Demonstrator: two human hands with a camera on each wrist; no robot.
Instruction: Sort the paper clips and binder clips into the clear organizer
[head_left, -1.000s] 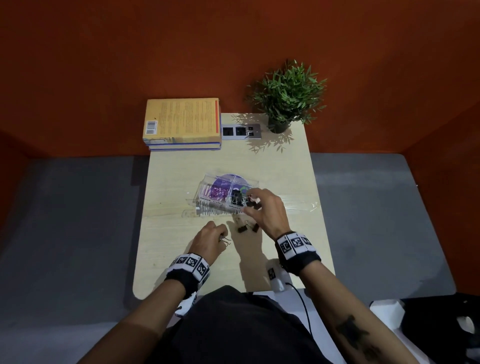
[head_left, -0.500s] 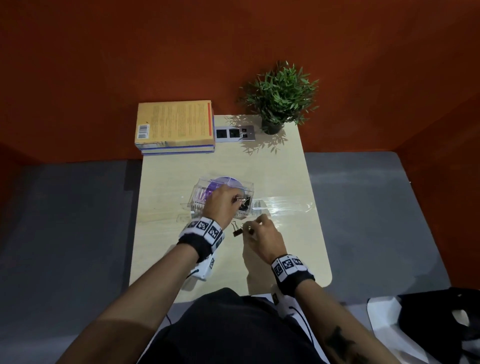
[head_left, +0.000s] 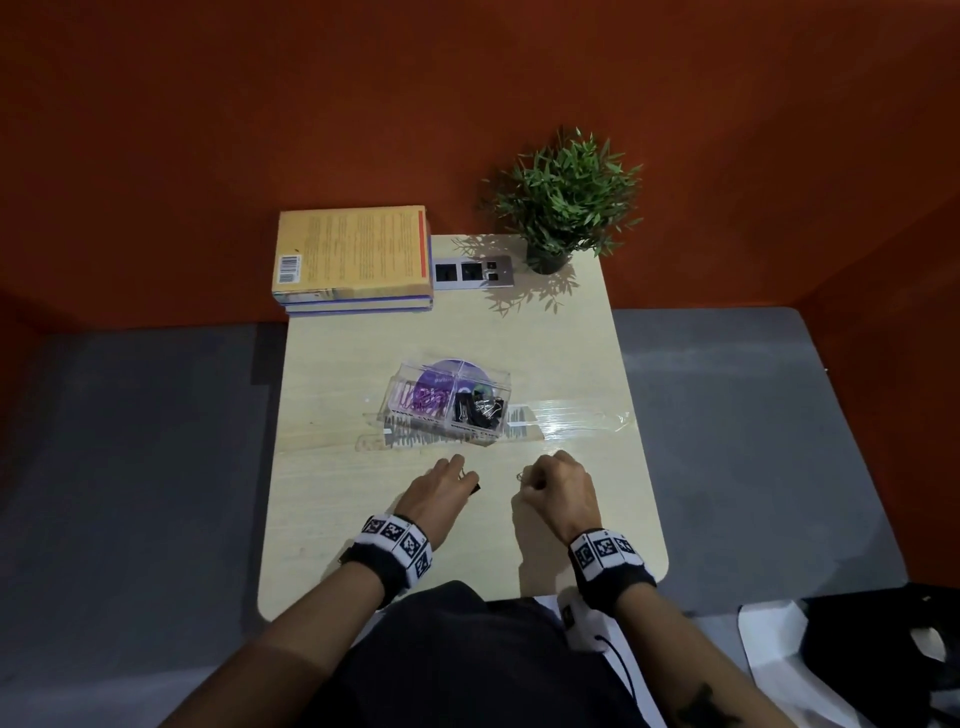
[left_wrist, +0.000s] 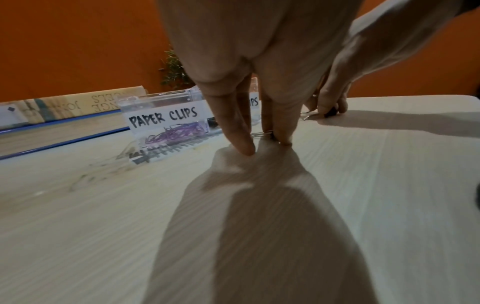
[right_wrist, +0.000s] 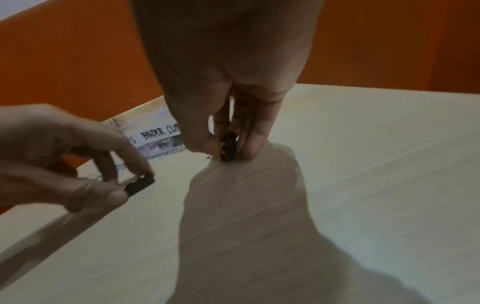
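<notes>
The clear organizer (head_left: 500, 373) stands mid-table, with purple paper clips (head_left: 423, 400) in its left compartment and black binder clips (head_left: 478, 409) in its right one. Handwritten labels read "PAPER CLIPS" (left_wrist: 163, 118) and "BINDER CLIPS" (right_wrist: 159, 131). In front of it my left hand (head_left: 462, 480) pinches a black binder clip (right_wrist: 140, 184) low on the table. To its right my right hand (right_wrist: 228, 151) pinches another black binder clip (right_wrist: 229, 142) upright against the tabletop. The two hands are a short gap apart.
A stack of books (head_left: 353, 254) lies at the back left, a socket panel (head_left: 472, 271) behind the organizer and a potted plant (head_left: 563, 197) at the back right. A shiny strip of clear film (head_left: 571, 422) lies right of the organizer. The narrow table (head_left: 332, 493) drops off on both sides.
My left hand has drawn back from the organizer's binder clip compartment to the table in front and taken a binder clip. My right hand stays near the front, still holding its clip.
</notes>
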